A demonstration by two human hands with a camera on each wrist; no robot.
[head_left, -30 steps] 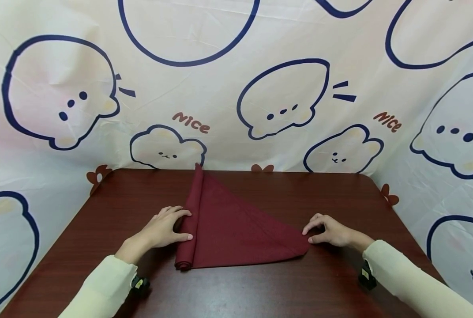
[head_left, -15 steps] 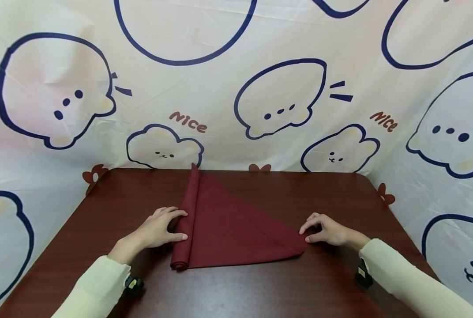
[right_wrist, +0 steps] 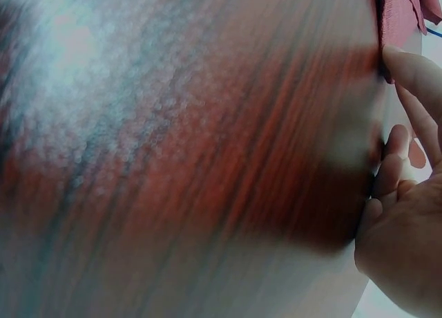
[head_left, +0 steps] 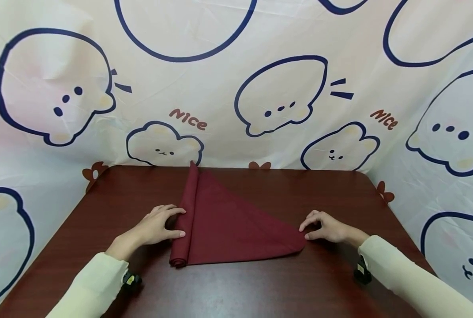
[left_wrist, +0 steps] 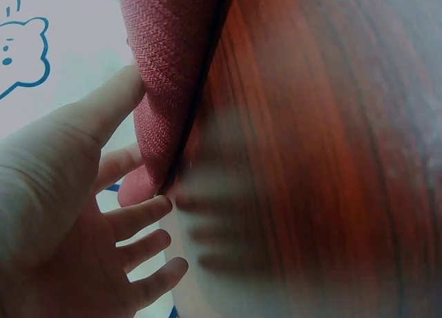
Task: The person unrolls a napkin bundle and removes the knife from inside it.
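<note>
A dark red cloth (head_left: 236, 229) lies on the table, its left side wound into a long roll (head_left: 185, 221) and the rest spread flat, narrowing to a blunt corner at the right. My left hand (head_left: 151, 229) rests its thumb and index finger on the left side of the roll. In the left wrist view its other fingers (left_wrist: 148, 249) are spread and hold nothing. At the right corner, my right hand (head_left: 328, 227) pinches the cloth's edge lightly between thumb and index finger. The right wrist view has the thumb (right_wrist: 407, 66) against that edge, the other fingers curled below.
The brown wooden table (head_left: 236, 291) has a glossy surface. Behind and beside it hangs a pale sheet (head_left: 216, 92) printed with cartoon outlines. Dark devices sit on both wrists, below the cream sleeves (head_left: 97, 278).
The whole view shifts slightly, cloth and hands together. Both hands keep their places at the roll and the right corner, and the cloth keeps its shape.
</note>
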